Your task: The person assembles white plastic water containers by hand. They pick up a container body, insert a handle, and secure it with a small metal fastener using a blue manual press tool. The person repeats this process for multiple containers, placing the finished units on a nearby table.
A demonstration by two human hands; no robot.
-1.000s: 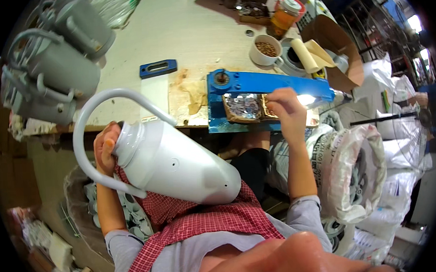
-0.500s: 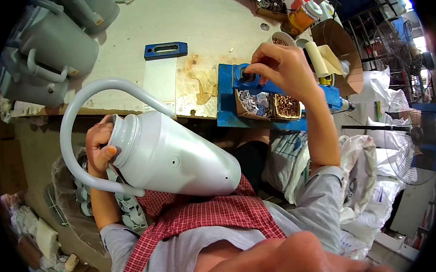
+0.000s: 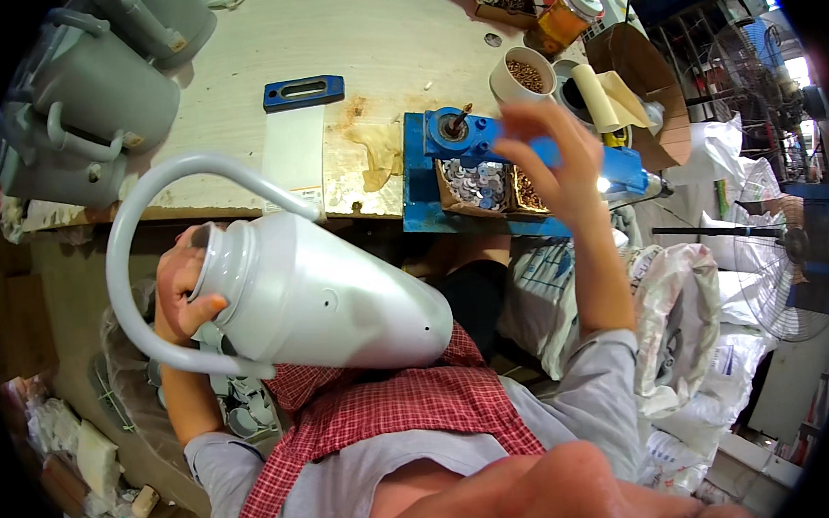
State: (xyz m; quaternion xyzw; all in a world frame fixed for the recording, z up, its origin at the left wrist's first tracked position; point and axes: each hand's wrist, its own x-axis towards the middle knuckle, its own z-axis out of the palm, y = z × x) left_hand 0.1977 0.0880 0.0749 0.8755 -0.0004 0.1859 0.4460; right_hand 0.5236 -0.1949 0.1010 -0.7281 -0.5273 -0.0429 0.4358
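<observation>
My left hand (image 3: pixel 184 288) is closed around the mouth of a grey plastic watering can (image 3: pixel 341 286), thumb on the outside of the neck and fingers reaching to the rim. The can lies tilted across my lap, its long looped handle to the left; small holes show in its wall. Above the blue metal fixture (image 3: pixel 418 198) my right hand (image 3: pixel 559 158) hangs, slightly smeared by motion, thumb and fingers apart with nothing seen between them. A small brass-coloured piece (image 3: pixel 463 113) stands slanted on the fixture's round end. Trays of flat metal washers (image 3: pixel 476 183) and brass fittings (image 3: pixel 529 193) sit on it.
More grey cans (image 3: pixel 106 88) stand at the table's far left. A blue slotted block (image 3: pixel 304 92) lies mid-table. Behind the fixture are a white cup (image 3: pixel 520 75) of brass parts and an amber jar (image 3: pixel 566 21). White sacks and a fan (image 3: pixel 780 259) stand at right.
My right hand has drawn back rightward from the fixture's round end, its fingers spreading, and the brass-coloured piece there is now uncovered. The can stays in my left hand, shifted slightly left.
</observation>
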